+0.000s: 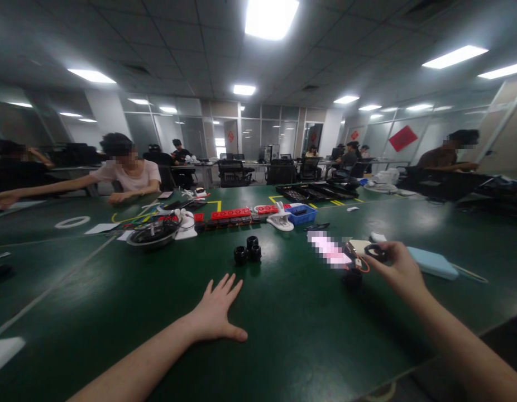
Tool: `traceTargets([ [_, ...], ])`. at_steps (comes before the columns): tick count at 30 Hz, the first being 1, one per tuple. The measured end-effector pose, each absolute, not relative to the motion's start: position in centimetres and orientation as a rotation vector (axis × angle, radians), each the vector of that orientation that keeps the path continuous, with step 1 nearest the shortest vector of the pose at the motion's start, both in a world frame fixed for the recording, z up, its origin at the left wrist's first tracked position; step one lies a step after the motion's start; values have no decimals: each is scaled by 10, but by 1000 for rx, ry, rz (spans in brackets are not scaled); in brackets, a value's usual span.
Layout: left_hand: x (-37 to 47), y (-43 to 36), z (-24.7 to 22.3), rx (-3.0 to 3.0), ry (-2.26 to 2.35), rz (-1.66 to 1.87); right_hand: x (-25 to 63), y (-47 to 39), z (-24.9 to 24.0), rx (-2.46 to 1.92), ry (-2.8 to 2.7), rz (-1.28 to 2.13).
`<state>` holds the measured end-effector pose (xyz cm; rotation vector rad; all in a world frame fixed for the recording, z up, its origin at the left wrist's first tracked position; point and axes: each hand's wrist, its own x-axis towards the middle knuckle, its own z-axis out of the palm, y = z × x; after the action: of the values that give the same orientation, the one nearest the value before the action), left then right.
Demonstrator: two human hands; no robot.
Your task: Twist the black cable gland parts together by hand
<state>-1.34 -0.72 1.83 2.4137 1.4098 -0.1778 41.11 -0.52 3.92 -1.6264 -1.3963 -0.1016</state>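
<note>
Palm down on the green tabletop, my left hand has its fingers spread and holds nothing. Just beyond its fingertips, three small black round parts stand close together. My right hand, off to the right, pinches a black ring-shaped part between thumb and fingers, raised over the table. Left of that hand are an orange wire with a small white connector and a dark round piece. A pink, pixelated flat object lies beside them.
A light blue case lies right of my right hand. Farther back are a blue bin, red power strips, a white stand and a metal bowl of cables. A person in a pale shirt reaches across at the left.
</note>
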Motion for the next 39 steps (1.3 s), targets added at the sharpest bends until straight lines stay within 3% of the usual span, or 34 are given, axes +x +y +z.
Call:
traceTargets([
  [6, -12, -7, 19, 2402, 1414, -192, 405, -5, 15, -1731, -1381, -39],
  [17, -13, -5, 16, 2409, 1404, -183, 397, -12, 2, -1747, -1853, 12],
  [33, -14, -8, 20, 2390, 1392, -177, 394, -10, -8, -1808, -1745, 109],
  [39, -15, -8, 21, 2378, 1387, -164, 396, -11, -7, -1741, -1642, -33],
])
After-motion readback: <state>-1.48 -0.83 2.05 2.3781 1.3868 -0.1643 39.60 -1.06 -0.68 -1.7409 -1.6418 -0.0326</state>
